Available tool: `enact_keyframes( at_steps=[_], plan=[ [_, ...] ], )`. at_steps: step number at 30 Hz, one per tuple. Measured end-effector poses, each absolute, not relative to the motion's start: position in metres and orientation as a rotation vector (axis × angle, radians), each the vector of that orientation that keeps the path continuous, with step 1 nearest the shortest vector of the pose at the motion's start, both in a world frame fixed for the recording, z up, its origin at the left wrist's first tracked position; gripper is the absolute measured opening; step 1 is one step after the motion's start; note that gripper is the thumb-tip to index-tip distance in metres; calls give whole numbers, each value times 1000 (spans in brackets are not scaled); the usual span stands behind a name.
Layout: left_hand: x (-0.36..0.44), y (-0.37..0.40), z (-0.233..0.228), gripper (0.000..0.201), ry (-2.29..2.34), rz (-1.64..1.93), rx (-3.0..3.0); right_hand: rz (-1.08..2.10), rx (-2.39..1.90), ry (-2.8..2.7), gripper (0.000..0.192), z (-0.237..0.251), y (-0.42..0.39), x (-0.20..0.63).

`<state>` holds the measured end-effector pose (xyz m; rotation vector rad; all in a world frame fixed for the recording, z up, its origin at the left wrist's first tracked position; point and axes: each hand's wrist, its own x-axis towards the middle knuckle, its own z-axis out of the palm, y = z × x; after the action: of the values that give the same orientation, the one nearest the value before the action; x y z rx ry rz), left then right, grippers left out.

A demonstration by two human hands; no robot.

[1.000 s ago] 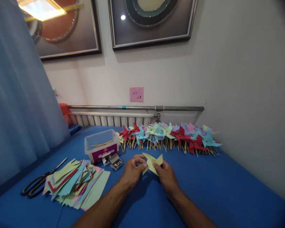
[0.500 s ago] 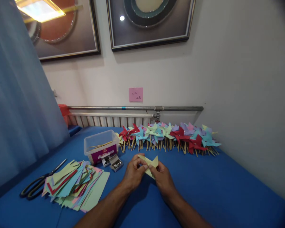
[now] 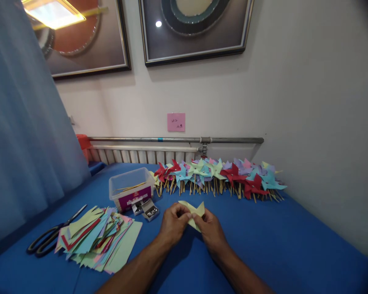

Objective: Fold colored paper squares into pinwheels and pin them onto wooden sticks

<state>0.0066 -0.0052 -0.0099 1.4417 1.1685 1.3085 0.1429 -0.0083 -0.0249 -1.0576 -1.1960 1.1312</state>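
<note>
Between my two hands is a pale yellow paper pinwheel (image 3: 196, 210), partly folded, its pointed corners sticking up and down past my fingers. My left hand (image 3: 174, 223) grips its left side, thumb pressed near the middle. From the right, my right hand (image 3: 211, 228) pinches it, that thumb almost touching the left one. The thumbs and fingers hide the paper's centre, so I cannot see whether a pin is there. Just left of my hands, small open boxes of shiny metal pins (image 3: 150, 210) lie on the blue-covered table (image 3: 251, 249).
A pile of coloured paper pieces (image 3: 95, 241) lies at the left, beside black-handled scissors (image 3: 55, 233). Behind the pin boxes stands a clear plastic tub (image 3: 118, 188) holding thin sticks. Finished pinwheels on sticks (image 3: 214, 173) line the back, before a radiator (image 3: 141, 155) and wall.
The left fingers have shifted slightly on the paper. Both hands keep hold of the pinwheel in about the same place.
</note>
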Motion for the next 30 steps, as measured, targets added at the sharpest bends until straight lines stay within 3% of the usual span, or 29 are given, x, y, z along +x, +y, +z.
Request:
enact_keyframes(
  at_steps=[10,30],
  plan=[
    [5,-4,-6,30,1053,1299,1312,1198,-1009,-1175,42,-18,-13,142],
    [6,-2,-12,16,1055,1361,1345,1179,-1007,-1175,40,-24,-9,142]
  ],
)
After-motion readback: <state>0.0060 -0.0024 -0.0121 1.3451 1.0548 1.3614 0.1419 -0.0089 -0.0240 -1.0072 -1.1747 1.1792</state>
